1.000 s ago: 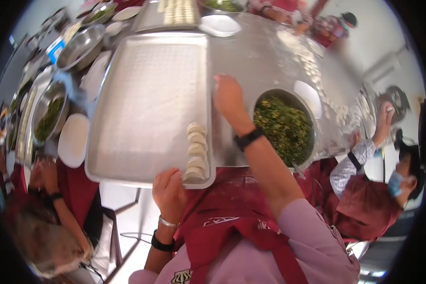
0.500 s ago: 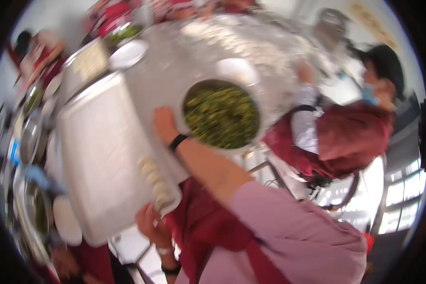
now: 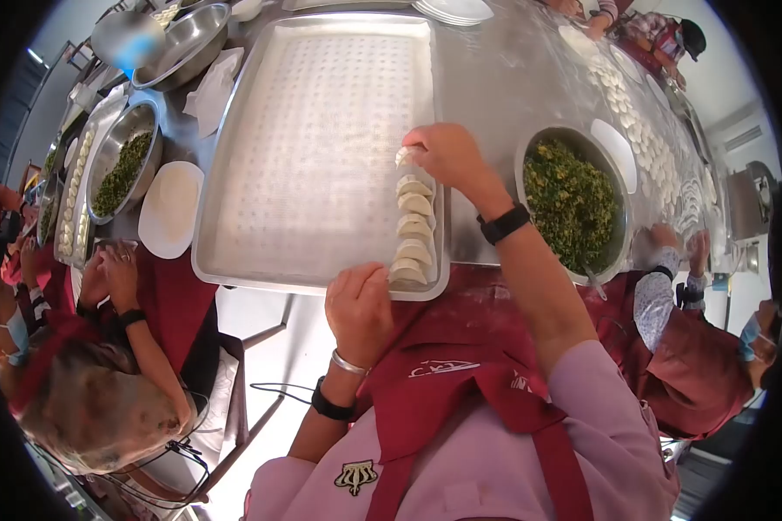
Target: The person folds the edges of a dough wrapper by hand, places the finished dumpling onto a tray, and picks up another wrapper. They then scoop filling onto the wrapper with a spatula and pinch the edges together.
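Observation:
A large metal tray [image 3: 321,148] with a dimpled base holds a row of several folded dumplings [image 3: 414,227] along its right side. My right hand [image 3: 452,158] is over the far end of this row, its fingers closed on a pale dumpling [image 3: 406,156] that they partly cover. At the tray's near edge, my left hand [image 3: 359,308] is closed with curled fingers, just left of the nearest dumpling; anything inside it is hidden. A metal bowl of chopped green filling [image 3: 572,204] stands right of the tray, with a utensil handle [image 3: 596,285] at its near rim.
Floured dough pieces [image 3: 621,108] spread across the far right. A white plate [image 3: 614,154] lies behind the filling bowl. At the left are another filling bowl [image 3: 127,165], a white dish [image 3: 172,208] and an empty metal bowl [image 3: 182,48]. Co-workers' hands [image 3: 113,273] show at both sides.
My right hand has moved from the table beside the filling bowl to the far end of the dumpling row. My left hand stays by the tray's near edge. The view has turned and sharpened.

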The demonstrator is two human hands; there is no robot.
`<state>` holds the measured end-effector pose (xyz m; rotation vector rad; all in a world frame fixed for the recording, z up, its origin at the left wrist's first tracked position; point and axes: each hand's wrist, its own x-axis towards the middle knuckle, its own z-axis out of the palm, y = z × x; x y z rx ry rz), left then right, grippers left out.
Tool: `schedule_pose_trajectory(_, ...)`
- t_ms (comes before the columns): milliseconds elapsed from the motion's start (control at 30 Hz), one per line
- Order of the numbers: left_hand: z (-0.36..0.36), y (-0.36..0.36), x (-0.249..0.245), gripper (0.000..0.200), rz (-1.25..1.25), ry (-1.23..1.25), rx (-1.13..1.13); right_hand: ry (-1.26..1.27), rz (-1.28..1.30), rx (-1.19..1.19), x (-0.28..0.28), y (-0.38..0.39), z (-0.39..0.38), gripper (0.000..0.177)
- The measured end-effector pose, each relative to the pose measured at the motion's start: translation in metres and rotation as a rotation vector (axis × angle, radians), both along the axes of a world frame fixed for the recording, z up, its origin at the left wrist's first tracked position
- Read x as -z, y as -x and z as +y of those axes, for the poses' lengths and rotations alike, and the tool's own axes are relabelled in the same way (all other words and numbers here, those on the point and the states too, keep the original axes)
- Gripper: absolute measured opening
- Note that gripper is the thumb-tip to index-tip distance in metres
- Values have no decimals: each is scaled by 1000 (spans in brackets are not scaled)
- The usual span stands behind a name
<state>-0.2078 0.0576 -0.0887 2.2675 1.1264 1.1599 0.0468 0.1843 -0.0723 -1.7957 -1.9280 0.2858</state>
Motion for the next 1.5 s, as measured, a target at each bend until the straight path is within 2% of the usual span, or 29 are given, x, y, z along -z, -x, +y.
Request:
schedule_pose_trajectory(133, 1, 0, 1, 17, -19, -10, -5, -105, -157, -31, 24, 6, -3, 9)
schedule_pose_trajectory(233, 0, 0, 1, 17, -9, -8, 2, -153, -170, -19, 33, 7, -4, 6)
schedule_pose_trajectory(333, 0, -1, -1, 17, 3, -1, 5, -58, -199, -29, 31, 6, -4, 12)
schedule_pose_trajectory(533, 0, -1, -1, 17, 16, 1, 11, -14, -320, -3, 39, 9, 0, 8)
schedule_pose_trajectory(700, -3, -2, 3, 16, 42, -26, 31, -87, -263, -12, 44, 10, -4, 6)
schedule_pose_trajectory(767, -5, -2, 2, 16, 60, -8, 37, -158, -203, 29, 27, 16, -20, 12)
schedule_pose_trajectory(833, -6, -1, 6, 18, 52, 14, 58, -265, 82, 20, -10, 18, -51, 23)
schedule_pose_trajectory(900, -11, -3, 0, 20, 40, 69, 61, -467, 317, 48, -32, 22, -95, 16)
schedule_pose_trajectory(967, -16, -9, -8, 22, 28, 62, 45, -230, 386, -13, -67, 8, -155, 19)
schedule_pose_trajectory(1033, -24, -21, -22, 22, 5, 4, 63, -266, 545, 102, -84, -6, -214, 16)
schedule_pose_trajectory(1100, -31, -37, -29, 20, -65, 43, 140, -327, 688, 376, -88, -21, -265, 15)
schedule_pose_trajectory(1167, -43, -56, -37, 19, -118, 137, 235, -443, 611, 692, -86, -39, -302, 15)
schedule_pose_trajectory(1233, -53, -77, -42, 17, -143, 338, 363, -534, 392, 946, -71, -61, -324, 19)
schedule_pose_trajectory(1267, -57, -86, -38, 16, -156, 435, 420, -512, 329, 1005, -62, -72, -333, 28)
schedule_pose_trajectory(1367, -62, -102, -21, 20, -154, 702, 547, -583, 275, 1135, -12, -107, -336, 39)
schedule_pose_trajectory(1400, -63, -109, -21, 21, -143, 760, 566, -532, 628, 1140, -1, -112, -334, 39)
schedule_pose_trajectory(1500, -66, -119, -14, 25, -135, 909, 576, -384, 788, 1011, 18, -132, -325, 30)
